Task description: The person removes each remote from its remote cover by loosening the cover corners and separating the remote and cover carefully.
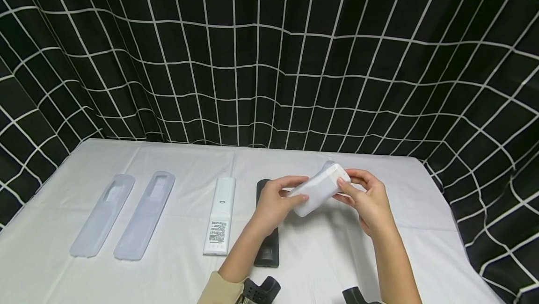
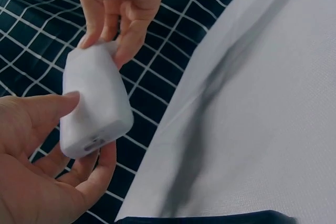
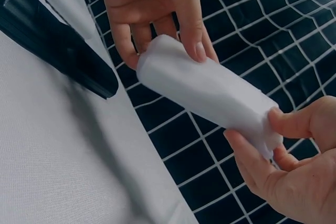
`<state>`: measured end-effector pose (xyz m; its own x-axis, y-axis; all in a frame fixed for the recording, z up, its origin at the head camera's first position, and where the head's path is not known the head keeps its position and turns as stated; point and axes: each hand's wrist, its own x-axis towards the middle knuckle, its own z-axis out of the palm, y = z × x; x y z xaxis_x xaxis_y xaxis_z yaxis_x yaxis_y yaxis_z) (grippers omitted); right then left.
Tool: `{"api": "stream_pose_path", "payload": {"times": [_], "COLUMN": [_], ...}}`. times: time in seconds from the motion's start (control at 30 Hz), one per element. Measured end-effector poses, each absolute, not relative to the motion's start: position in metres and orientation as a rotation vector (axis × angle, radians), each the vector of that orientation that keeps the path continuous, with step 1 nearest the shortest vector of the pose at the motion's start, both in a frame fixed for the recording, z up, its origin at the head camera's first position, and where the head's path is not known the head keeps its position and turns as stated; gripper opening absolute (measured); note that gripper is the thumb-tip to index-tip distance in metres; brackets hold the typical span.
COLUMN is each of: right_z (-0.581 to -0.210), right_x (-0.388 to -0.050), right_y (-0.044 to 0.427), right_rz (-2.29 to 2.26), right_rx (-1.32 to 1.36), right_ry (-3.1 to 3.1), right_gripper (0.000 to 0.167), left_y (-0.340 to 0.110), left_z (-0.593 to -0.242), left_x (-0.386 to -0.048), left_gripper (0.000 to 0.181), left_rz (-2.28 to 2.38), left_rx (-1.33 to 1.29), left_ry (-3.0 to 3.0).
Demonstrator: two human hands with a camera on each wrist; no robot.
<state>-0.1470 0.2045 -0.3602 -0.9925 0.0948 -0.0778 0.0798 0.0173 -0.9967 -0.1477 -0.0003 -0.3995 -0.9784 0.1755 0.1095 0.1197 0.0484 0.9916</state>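
Both hands hold a white remote control (image 1: 322,189), which a translucent soft cover (image 3: 194,82) wraps, tilted above the table. My left hand (image 1: 271,203) pinches its lower left end, thumb on the near face and fingers behind, as the left wrist view shows. At the other end my right hand (image 1: 370,199) pinches the remote and the cover's edge between thumb and fingers. A small flap of the cover stands out at that end. A black remote control (image 1: 267,252) lies under my left forearm, partly hidden. Left of it a white remote control (image 1: 220,215) lies with its printed label up.
Two translucent remote covers (image 1: 102,217) lie side by side at the left of the white-clothed table (image 1: 177,276). A black curtain with a white grid (image 1: 269,61) hangs behind and at both sides.
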Motion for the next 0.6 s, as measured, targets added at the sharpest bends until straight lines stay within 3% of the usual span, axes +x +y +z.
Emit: {"api": "stream_pose_path", "payload": {"times": [0.43,0.6], "right_z": [-0.361,-0.364], "right_x": [-0.146,-0.145], "right_y": [0.211,0.216], "right_rz": [2.202,2.159], "right_rx": [-0.078,0.039], "right_ry": [-2.282,-2.322], "right_gripper": [0.031,0.038], "left_y": [-0.003,-0.007], "left_z": [-0.397,-0.395], "left_x": [-0.15,-0.15], "left_gripper": [0.035,0.031], "left_rz": [2.237,2.235], "left_rx": [0.288,0.313], "left_ry": [2.151,2.121]}}
